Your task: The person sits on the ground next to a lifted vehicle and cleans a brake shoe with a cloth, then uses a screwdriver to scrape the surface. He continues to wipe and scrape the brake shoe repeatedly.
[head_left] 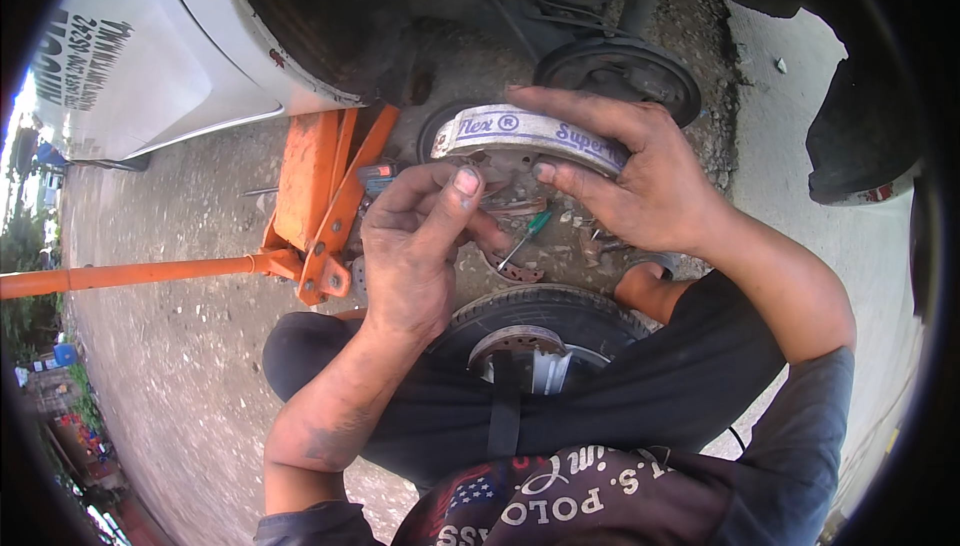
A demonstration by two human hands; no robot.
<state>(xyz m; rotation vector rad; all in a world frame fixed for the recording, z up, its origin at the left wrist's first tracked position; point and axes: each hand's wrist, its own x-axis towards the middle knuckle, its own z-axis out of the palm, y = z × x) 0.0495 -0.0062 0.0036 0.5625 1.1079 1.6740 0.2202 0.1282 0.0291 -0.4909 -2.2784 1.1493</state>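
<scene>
My right hand (650,171) grips a curved brake shoe (535,128) whose outer lining is whitish with purple print. Its thumb lies under the inner edge, the fingers along the upper one. Just left of the shoe's near end, my left hand (415,241) is closed, thumb against curled fingers. Whatever is between them is too small or hidden to name. On the ground below the hands lie a green-handled screwdriver (538,224) and a perforated curved metal piece (518,272). A wheel with a tyre (490,312) lies before my lap, another curved shoe (515,334) resting on it.
An orange floor jack (312,171) stands at left, its long handle (130,279) reaching out leftward. Above it is a white car body (215,56) with an open wheel arch. A round dark hub part (620,76) and suspension sit ahead. Concrete paving (775,116) runs along the right.
</scene>
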